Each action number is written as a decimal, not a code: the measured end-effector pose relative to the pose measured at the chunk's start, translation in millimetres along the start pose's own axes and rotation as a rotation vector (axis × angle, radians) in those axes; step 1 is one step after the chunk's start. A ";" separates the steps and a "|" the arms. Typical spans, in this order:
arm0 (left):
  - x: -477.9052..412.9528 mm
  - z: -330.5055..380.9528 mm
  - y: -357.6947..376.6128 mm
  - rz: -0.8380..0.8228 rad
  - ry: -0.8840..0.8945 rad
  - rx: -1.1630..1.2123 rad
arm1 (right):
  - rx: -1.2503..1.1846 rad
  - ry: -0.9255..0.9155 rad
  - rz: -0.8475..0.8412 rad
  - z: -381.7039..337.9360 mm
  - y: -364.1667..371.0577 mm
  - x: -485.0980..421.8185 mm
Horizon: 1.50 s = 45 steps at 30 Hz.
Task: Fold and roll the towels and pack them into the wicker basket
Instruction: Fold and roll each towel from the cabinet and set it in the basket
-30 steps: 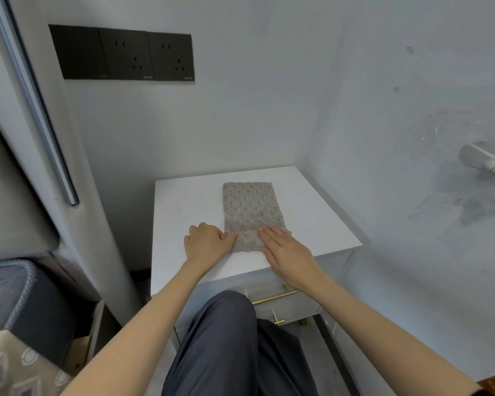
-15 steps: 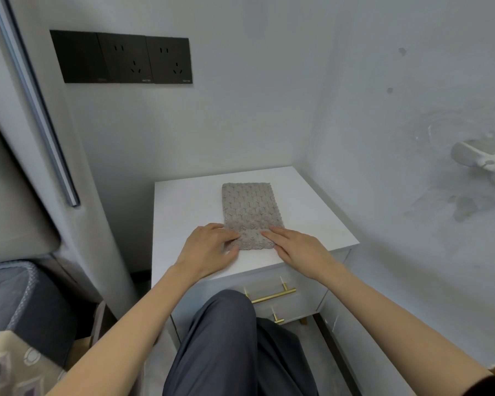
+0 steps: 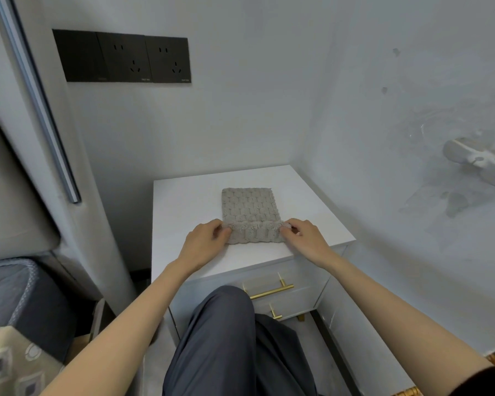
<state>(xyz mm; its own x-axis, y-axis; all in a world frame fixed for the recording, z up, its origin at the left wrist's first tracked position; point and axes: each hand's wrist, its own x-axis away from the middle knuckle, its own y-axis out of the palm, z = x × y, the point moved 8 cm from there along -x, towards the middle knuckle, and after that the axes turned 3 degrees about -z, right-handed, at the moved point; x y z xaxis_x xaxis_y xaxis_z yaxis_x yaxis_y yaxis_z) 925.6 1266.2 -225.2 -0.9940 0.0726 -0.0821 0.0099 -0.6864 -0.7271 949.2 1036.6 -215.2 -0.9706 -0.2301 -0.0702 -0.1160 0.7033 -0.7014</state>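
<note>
The grey towel [image 3: 249, 208] is laid lengthwise, near to far, on the white counter [image 3: 183, 201], its rolled near end pinched at either side by the left hand [image 3: 205, 242] and right hand [image 3: 306, 238], the flat length lying beyond the fingers [image 3: 222, 230].

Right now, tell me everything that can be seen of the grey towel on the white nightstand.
The towel is grey-beige and plush-looking, with a raised brick-like weave. It lies folded into a narrow strip on the white nightstand top, running away from the person. Its far part lies flat; its near end is curled over into a short roll. The left hand pinches the roll's left end, the right hand its right end.
</note>
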 end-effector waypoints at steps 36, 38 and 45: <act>-3.2 0.8 -0.2 0.186 -0.233 -0.261 | 0.670 -0.551 0.186 -50.8 42.1 33.5; -0.3 6.0 -4.9 0.220 -0.177 -0.274 | 0.659 -0.478 0.105 -37.6 37.8 30.4; 3.2 45.8 -0.1 0.146 0.232 -0.548 | 0.609 -0.320 -0.064 -15.8 26.2 19.7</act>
<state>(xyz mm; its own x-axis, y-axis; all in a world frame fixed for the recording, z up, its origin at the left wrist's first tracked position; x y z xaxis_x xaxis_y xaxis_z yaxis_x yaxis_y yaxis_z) 917.4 1233.4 -194.2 -0.9291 0.2033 -0.3091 0.2605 -0.2337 -0.9368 923.8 1061.1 -223.7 -0.8449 -0.5117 -0.1559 0.0591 0.2004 -0.9779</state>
